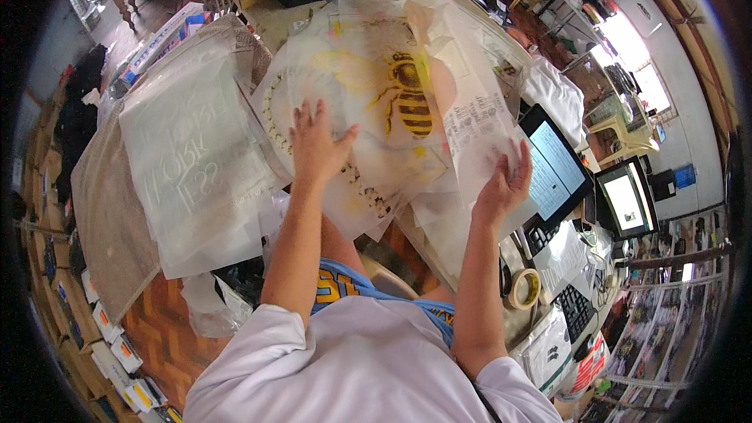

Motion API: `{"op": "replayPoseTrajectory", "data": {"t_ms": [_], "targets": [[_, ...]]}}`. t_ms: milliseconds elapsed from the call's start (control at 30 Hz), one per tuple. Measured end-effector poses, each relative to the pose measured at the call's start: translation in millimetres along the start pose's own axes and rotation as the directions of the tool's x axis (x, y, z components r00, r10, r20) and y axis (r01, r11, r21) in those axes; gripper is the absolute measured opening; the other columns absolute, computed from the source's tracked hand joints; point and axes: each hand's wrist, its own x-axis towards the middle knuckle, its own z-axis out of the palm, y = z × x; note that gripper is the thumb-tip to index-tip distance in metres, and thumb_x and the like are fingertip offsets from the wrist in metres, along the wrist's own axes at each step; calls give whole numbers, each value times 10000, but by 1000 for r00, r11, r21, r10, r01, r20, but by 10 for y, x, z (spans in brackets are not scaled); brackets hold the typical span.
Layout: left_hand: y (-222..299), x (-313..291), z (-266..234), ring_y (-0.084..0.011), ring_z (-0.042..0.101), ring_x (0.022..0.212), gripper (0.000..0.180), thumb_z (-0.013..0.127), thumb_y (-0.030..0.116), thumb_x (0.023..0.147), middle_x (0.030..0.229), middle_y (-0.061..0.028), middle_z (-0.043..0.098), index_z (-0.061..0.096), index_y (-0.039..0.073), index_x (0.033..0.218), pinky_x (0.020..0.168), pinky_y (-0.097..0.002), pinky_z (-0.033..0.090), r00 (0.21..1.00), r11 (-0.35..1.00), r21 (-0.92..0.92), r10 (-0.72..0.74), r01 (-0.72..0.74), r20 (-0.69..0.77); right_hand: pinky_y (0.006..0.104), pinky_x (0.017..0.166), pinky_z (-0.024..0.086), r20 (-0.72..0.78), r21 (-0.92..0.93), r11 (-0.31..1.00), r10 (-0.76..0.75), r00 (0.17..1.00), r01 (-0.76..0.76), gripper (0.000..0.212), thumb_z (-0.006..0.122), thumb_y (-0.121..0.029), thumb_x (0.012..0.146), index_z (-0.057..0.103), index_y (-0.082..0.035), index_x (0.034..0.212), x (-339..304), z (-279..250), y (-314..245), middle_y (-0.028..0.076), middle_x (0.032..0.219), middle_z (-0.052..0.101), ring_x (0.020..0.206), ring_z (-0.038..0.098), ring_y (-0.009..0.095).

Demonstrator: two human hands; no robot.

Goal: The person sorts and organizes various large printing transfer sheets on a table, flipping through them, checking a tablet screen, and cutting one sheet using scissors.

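Note:
My left hand [319,141] lies with fingers spread on a translucent sheet [364,70] printed with a large yellow and black bee. A curved chain of small dark and pale flower-like shapes shows around the palm. My right hand [505,188] grips the right edge of another translucent sheet [466,113], its thumb on top. That sheet bears small dark print and a pale peach shape, and its left edge overlaps the bee's side. Several layers of similar sheets lie beneath both hands.
On the left, a stack of translucent sheets [180,164] with pale lettering overhangs the table. To the right stand a lit screen [558,160] and a monitor [627,197]. Rolls of tape [524,288] and a keyboard [574,309] sit nearer me. Shelves [666,329] line the right side.

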Motion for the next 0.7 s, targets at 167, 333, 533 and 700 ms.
{"op": "replayPoseTrajectory", "data": {"t_ms": [167,333,533,700], "targets": [[186,-85,249,-405,203,1374,622,682,345,789,1471,-261,221,496,56,1308,1090,-529,215,999,999,-46,21,-22,-41,295,920,464,29,-212,971,-103,994,107,336,524,75,884,525,-3,1211,-90,4,-172,140,1161,574,1075,564,203],[182,-80,300,-414,155,1384,585,653,311,800,1486,-250,184,501,98,1322,1098,-528,197,997,993,-88,75,-72,30,308,831,483,375,-375,886,-124,919,272,252,537,64,854,633,-36,1066,-380,189,-255,115,1009,658,949,628,204],[149,-93,265,-390,163,1389,653,663,393,779,1498,-228,186,479,129,1347,1112,-532,147,997,998,37,-49,51,-63,347,735,466,632,-374,896,57,773,240,290,493,86,831,610,-29,1070,-778,370,76,128,950,590,806,577,274],[97,-43,279,-399,123,1398,786,625,490,766,1502,-240,145,383,101,1404,1107,-562,106,991,990,51,-130,131,-17,267,637,418,622,-363,928,306,720,-82,224,493,10,885,590,-30,1083,-752,358,-21,68,802,526,698,489,130]]}}
